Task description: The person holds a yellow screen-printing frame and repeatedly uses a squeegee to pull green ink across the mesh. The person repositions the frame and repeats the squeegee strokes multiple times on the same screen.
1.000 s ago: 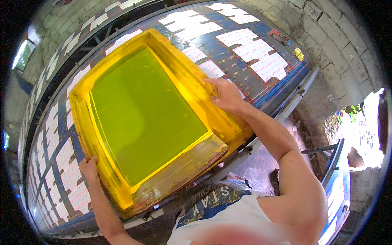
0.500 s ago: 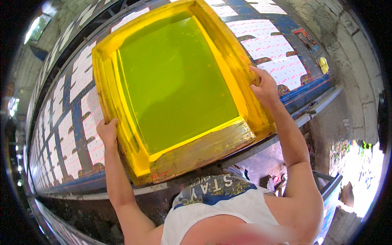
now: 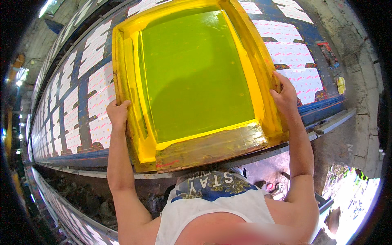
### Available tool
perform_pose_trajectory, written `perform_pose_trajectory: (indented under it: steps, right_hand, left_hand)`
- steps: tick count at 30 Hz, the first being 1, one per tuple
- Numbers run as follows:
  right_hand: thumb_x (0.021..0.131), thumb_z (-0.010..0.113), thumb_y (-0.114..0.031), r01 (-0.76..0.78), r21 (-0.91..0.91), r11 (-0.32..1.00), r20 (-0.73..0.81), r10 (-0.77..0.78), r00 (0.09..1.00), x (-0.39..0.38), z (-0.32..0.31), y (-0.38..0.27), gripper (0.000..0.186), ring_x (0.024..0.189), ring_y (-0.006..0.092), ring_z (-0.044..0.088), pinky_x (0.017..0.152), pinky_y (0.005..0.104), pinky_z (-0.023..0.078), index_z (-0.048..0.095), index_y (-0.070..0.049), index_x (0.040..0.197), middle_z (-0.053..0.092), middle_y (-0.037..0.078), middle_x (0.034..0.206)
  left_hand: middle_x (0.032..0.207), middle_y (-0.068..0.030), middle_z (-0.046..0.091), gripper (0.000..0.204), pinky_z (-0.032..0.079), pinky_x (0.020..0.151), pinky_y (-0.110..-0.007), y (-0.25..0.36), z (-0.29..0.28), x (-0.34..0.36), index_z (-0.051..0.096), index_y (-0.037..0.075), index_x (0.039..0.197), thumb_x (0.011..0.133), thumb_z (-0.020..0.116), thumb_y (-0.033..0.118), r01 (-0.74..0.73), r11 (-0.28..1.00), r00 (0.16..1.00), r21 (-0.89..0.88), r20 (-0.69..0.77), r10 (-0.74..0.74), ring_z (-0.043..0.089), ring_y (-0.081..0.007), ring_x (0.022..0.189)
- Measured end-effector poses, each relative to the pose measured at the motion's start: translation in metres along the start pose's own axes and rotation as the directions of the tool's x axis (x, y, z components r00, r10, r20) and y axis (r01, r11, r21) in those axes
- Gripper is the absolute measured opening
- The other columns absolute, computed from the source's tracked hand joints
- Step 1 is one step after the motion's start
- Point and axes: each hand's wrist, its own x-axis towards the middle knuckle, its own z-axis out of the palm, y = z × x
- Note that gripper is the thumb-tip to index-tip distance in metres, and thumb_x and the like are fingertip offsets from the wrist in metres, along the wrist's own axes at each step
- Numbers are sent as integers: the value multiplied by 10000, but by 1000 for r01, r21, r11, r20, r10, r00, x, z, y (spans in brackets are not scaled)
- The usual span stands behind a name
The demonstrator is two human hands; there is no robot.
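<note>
Closest to me: person in a white tank top, bottom centre of the view, bare arms reaching up. Left hand, left of centre: closed, pinching the rim of a yellow screen frame, thumb on top, other fingers hidden. Right hand, right of centre: also closed, thumb and fingers pinching the opposite rim.

Frame fills the middle up to the top edge. Olive-green mesh panel inside it, shadow across; brown, shiny strip along the near side. Near edge sits over the long edge of a dark blue table; can't tell if frame rests flat.

Table carries white sheets with pink marks, left and right of the frame. Crumpled yellow item near the table's right end, small red-and-dark item just above it, kind unclear.

Farther: grey block wall, right side; another sheet-covered table, upper left.
</note>
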Motion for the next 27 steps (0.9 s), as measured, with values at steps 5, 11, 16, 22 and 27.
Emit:
perform_pose_trajectory:
  steps: [5, 11, 16, 22, 27]
  right_hand:
    - [865, 781, 104, 3, 5, 1000, 3, -3, 1000, 0, -3, 3, 729, 1404, 350, 663, 1211, 405, 516, 620, -41, 1562, 697, 200, 1490]
    - [888, 799, 82, -29, -53, 998, 59, 33, 998, 0, -9, -9, 721, 1405, 368, 660, 1214, 431, 515, 602, -27, 1573, 690, 212, 1495]
    - [921, 825, 29, -33, -85, 996, 148, 46, 988, -1, -22, -24, 681, 1395, 406, 656, 1206, 456, 518, 606, -27, 1562, 687, 214, 1497]
    - [856, 863, 6, 406, -119, 906, 126, -392, 911, -50, -39, -77, 594, 1260, 422, 708, 1114, 498, 570, 739, -129, 1421, 736, 172, 1397]
    - [831, 877, -85, 486, 245, 839, 469, -541, 698, -112, -21, -143, 455, 1234, 357, 724, 1009, 493, 606, 803, -145, 1276, 742, 134, 1365]
  left_hand:
    - [781, -104, 766, 240, 558, 679, -377, 3, 7, 0, 800, -62, 906, 806, 839, 153, 20, 999, 999, 25, 27, -21, 691, -195, 686]
    - [830, -111, 789, 281, 571, 708, -366, 1, 12, -2, 813, -66, 970, 812, 846, 164, 55, 998, 997, 43, 53, -57, 711, -195, 718]
    - [943, -158, 817, 350, 594, 816, -393, -4, 10, 1, 821, -57, 1094, 837, 860, 179, 76, 990, 990, 116, 113, -89, 759, -255, 827]
    - [1319, -240, 762, 554, 583, 1003, -442, -24, -1, -7, 731, -18, 1391, 871, 849, 132, -184, 966, 978, 180, 132, 162, 755, -332, 1105]
    - [1503, -238, 682, 782, 559, 1139, -420, -35, 4, -12, 561, -60, 1599, 867, 815, 45, -164, 975, 973, -148, 139, 185, 715, -319, 1303]
